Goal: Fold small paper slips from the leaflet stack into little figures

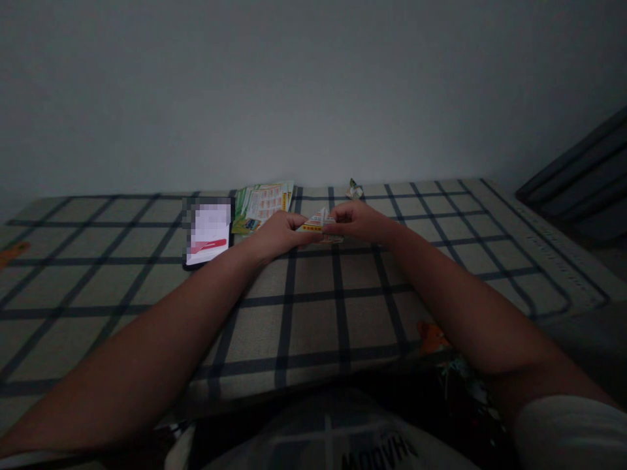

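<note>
A small folded piece of printed paper (318, 223), white with orange and red print, is pinched between both hands above the checked cloth. My left hand (277, 234) grips its left side with fingers closed. From the right, my right hand (356, 220) holds the other side, thumb and fingers pressed on the fold. Both forearms stretch out over the surface in dim light. Part of the paper is hidden by the fingers.
A phone (209, 232) with a lit screen lies left of the hands. Behind it rests a stack of printed leaflets (263, 203). A small folded paper shape (353, 189) sits near the wall. The checked cloth (343, 307) covers the surface; a dark object (582, 183) stands at right.
</note>
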A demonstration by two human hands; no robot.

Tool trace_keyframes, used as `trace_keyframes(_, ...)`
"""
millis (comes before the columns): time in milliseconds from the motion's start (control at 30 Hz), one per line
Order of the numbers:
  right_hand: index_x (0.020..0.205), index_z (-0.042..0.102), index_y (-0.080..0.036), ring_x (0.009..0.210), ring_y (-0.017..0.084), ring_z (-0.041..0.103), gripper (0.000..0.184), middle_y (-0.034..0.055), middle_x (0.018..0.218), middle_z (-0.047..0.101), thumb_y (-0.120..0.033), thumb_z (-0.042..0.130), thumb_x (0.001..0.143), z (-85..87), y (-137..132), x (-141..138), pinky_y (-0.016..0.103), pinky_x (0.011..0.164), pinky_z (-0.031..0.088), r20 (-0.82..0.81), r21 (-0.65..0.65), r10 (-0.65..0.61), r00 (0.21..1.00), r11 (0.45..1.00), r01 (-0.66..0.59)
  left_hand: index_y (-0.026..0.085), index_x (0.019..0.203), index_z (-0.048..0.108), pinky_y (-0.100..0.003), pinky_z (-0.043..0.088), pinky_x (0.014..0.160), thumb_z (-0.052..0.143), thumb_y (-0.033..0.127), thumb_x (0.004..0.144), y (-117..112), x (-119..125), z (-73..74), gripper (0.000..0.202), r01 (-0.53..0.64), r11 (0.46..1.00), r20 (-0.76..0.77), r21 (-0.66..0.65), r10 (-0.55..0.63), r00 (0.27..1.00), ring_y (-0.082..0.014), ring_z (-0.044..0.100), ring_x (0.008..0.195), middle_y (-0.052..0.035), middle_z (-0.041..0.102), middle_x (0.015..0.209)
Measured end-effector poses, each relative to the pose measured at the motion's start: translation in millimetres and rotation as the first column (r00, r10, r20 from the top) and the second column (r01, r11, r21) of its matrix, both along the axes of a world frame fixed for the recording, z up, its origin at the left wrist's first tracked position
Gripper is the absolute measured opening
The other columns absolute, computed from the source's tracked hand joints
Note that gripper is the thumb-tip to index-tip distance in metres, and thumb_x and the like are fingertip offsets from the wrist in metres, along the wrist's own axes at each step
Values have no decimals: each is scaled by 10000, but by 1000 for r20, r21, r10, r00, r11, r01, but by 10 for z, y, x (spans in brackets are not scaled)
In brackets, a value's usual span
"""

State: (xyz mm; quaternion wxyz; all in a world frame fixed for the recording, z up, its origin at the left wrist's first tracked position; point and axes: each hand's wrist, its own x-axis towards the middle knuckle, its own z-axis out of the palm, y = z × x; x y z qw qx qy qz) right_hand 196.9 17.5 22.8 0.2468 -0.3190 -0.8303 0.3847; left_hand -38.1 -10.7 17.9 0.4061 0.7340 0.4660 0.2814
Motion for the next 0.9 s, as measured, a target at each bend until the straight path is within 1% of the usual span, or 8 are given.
trace_keyframes(167, 763, 630, -163, 677, 124, 512, 446, -4, 710, 595, -599, 685, 840, 8, 10, 15, 256, 611, 377, 23, -6, 16, 1000, 1000, -16, 183, 783, 796, -248, 288, 477, 812, 539, 728, -23, 28, 8, 361, 14, 999, 1, 34, -14, 1000, -116, 493, 513, 2, 633, 592)
trace_keyframes(267, 777, 653, -159, 678, 126, 519, 422, -2, 711, 606, -574, 694, 836, 11, 12, 12, 257, 611, 381, 22, -4, 21, 1000, 1000, -21, 190, 771, 797, -254, 277, 474, 806, 553, 737, -36, 38, 19, 365, 15, 999, 8, 36, -16, 1000, -116, 480, 505, 3, 618, 572)
trace_keyframes(400, 821, 689, -154, 706, 134, 559, 400, 11, 749, 648, -554, 703, 835, 33, 4, 9, 265, 645, 431, -9, -52, 45, 999, 998, -45, 196, 783, 802, -252, 299, 486, 822, 524, 718, -52, 43, 47, 335, 11, 1000, -23, 14, -10, 1000, -122, 503, 526, 2, 648, 594)
trace_keyframes(500, 839, 691, -161, 730, 145, 602, 402, 22, 778, 672, -563, 681, 856, 52, -9, 14, 278, 683, 483, -86, -140, -6, 996, 990, -6, 211, 822, 813, -251, 348, 508, 811, 508, 728, -52, 39, 46, 312, 47, 999, -26, 6, -47, 999, -137, 551, 562, -2, 696, 645)
trace_keyframes(600, 856, 694, -162, 768, 154, 628, 385, 35, 812, 696, -547, 698, 841, 57, -15, 20, 292, 722, 515, -161, -185, -70, 984, 982, 40, 210, 839, 816, -261, 358, 511, 802, 518, 731, -44, 33, 31, 326, 68, 998, -23, 7, -67, 997, -149, 554, 554, 3, 676, 616)
trace_keyframes(667, 849, 702, -160, 771, 152, 623, 361, 38, 815, 704, -520, 712, 831, 56, -14, 18, 294, 728, 514, -159, -155, -83, 984, 986, 59, 203, 827, 813, -272, 361, 514, 806, 518, 725, -41, 31, 26, 331, 64, 998, -28, 4, -64, 998, -158, 554, 550, 1, 652, 591)
trace_keyframes(767, 811, 695, -161, 756, 149, 608, 326, 32, 782, 691, -486, 694, 847, 45, -6, 0, 289, 716, 494, -134, -55, -90, 987, 995, 84, 195, 807, 802, -274, 345, 513, 812, 505, 720, -47, 40, 34, 322, 58, 998, -30, -4, -58, 998, -152, 535, 545, 1, 637, 589)
trace_keyframes(900, 741, 626, -168, 694, 130, 555, 307, 8, 721, 623, -450, 667, 855, 6, 14, -37, 270, 651, 444, -157, 80, -100, 982, 990, 114, 181, 805, 782, -251, 285, 500, 800, 493, 733, -62, 66, 49, 321, 58, 998, -28, -16, -59, 998, -114, 466, 529, 20, 606, 593)
